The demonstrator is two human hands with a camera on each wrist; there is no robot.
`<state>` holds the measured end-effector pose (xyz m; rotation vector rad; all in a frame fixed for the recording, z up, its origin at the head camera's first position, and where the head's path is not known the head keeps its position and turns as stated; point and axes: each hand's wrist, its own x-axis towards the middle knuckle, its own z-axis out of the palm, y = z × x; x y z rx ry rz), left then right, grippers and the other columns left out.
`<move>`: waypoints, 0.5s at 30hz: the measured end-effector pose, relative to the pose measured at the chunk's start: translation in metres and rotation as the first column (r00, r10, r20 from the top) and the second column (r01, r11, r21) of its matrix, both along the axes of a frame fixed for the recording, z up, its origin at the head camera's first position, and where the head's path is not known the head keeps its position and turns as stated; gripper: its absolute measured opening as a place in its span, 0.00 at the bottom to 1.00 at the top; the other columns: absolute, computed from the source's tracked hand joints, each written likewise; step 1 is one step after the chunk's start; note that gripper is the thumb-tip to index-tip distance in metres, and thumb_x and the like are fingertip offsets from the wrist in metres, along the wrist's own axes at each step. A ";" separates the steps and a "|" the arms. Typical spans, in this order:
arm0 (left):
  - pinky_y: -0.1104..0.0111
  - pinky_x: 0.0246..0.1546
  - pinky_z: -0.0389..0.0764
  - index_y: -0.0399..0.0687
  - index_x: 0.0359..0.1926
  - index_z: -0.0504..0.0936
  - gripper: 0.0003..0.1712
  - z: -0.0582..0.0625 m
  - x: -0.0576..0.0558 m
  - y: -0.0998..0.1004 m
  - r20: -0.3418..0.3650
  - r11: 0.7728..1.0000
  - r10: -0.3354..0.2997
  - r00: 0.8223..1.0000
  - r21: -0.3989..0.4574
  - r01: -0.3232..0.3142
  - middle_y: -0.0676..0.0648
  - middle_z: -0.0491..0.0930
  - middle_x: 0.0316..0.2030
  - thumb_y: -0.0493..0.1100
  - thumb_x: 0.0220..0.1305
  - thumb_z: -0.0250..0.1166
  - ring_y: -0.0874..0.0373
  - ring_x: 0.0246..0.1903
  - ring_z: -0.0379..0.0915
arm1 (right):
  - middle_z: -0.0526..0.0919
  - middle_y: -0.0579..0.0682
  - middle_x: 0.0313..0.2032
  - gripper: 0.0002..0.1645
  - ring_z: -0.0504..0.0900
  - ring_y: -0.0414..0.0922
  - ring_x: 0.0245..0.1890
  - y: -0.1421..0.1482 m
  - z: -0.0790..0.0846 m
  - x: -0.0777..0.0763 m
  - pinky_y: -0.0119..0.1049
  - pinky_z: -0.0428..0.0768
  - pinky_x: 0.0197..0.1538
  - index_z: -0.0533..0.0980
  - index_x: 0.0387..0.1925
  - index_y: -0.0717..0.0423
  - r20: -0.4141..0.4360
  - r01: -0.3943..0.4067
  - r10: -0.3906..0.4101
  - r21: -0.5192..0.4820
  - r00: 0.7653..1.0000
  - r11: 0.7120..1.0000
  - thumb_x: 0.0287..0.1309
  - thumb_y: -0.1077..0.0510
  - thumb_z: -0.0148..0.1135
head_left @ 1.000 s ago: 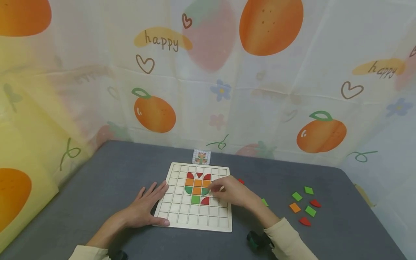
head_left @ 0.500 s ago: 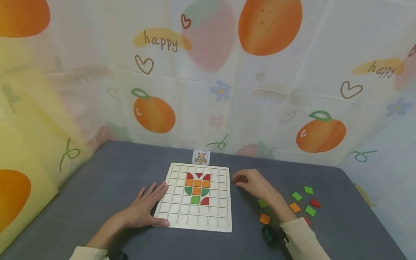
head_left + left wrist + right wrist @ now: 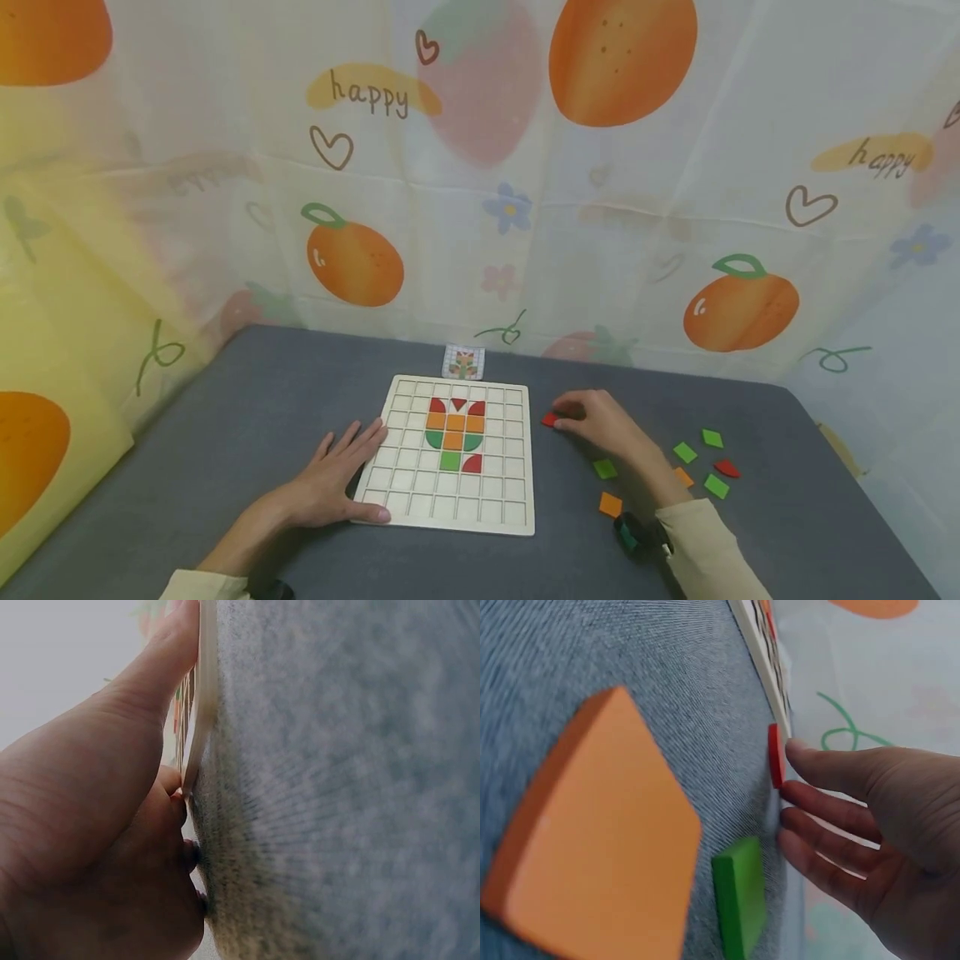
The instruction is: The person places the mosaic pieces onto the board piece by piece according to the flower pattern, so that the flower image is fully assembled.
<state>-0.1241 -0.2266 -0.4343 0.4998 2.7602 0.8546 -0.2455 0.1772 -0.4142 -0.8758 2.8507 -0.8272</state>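
Observation:
A pale wooden grid board (image 3: 423, 504) lies on the dark table, bearing a tulip-like pattern of red, orange and green tiles. My left hand (image 3: 333, 477) rests with spread fingers along its left edge, the thumb on the near left corner. Right of the board, a red curved-edge tile (image 3: 550, 419) is at the fingertips of my right hand (image 3: 600, 423). Thumb and index finger pinch the end of this tile in the right wrist view, close over the table. A green tile (image 3: 740, 896) and an orange square tile (image 3: 604, 840) lie nearer that camera.
A small pattern card (image 3: 462, 363) sits behind the board. Loose green tiles (image 3: 685, 453), a red tile (image 3: 726, 469) and an orange tile (image 3: 682, 477), partly behind the right forearm, are spread at the right. A fruit-print curtain (image 3: 600, 225) hangs behind the table.
My right hand has moved right, off the board's pattern, to the red tile beside the board. Over the last half second it shifted slightly right, uncovering that tile. The left hand has stayed put.

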 end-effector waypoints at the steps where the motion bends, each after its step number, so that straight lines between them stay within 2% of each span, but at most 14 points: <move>1: 0.37 0.66 0.30 0.40 0.76 0.51 0.67 0.001 0.000 0.000 -0.003 1.000 -0.006 1.000 0.012 0.006 0.38 0.45 0.76 0.69 0.46 0.73 0.32 0.73 0.32 | 0.86 0.53 0.42 0.16 0.84 0.51 0.44 0.000 -0.001 0.000 0.45 0.81 0.48 0.82 0.48 0.60 -0.007 -0.005 0.005 -0.004 1.000 1.000 0.58 0.58 0.69; 7: 0.35 0.65 0.30 0.40 0.76 0.51 0.66 0.002 0.001 0.000 -0.017 0.999 -0.021 1.000 0.034 0.022 0.37 0.46 0.76 0.68 0.46 0.73 0.31 0.73 0.32 | 0.87 0.50 0.41 0.14 0.84 0.48 0.43 -0.004 -0.005 -0.006 0.43 0.82 0.48 0.83 0.46 0.59 0.008 0.009 -0.009 -0.015 1.000 1.000 0.57 0.61 0.69; 11: 0.36 0.65 0.30 0.41 0.76 0.52 0.66 -0.005 0.000 -0.002 -0.041 0.998 -0.022 0.999 0.050 0.024 0.37 0.47 0.76 0.68 0.46 0.73 0.30 0.73 0.33 | 0.87 0.49 0.39 0.13 0.84 0.46 0.40 -0.006 -0.004 -0.007 0.42 0.82 0.45 0.83 0.45 0.59 0.029 0.018 -0.017 -0.024 0.999 1.000 0.56 0.65 0.69; 15: 0.38 0.67 0.30 0.43 0.76 0.52 0.68 -0.010 -0.003 -0.004 -0.038 1.000 0.000 0.999 0.027 0.001 0.40 0.46 0.76 0.72 0.44 0.71 0.35 0.74 0.33 | 0.86 0.48 0.38 0.14 0.84 0.44 0.38 -0.008 -0.002 -0.006 0.41 0.82 0.43 0.83 0.44 0.58 0.029 0.027 -0.026 -0.029 0.999 0.999 0.54 0.66 0.70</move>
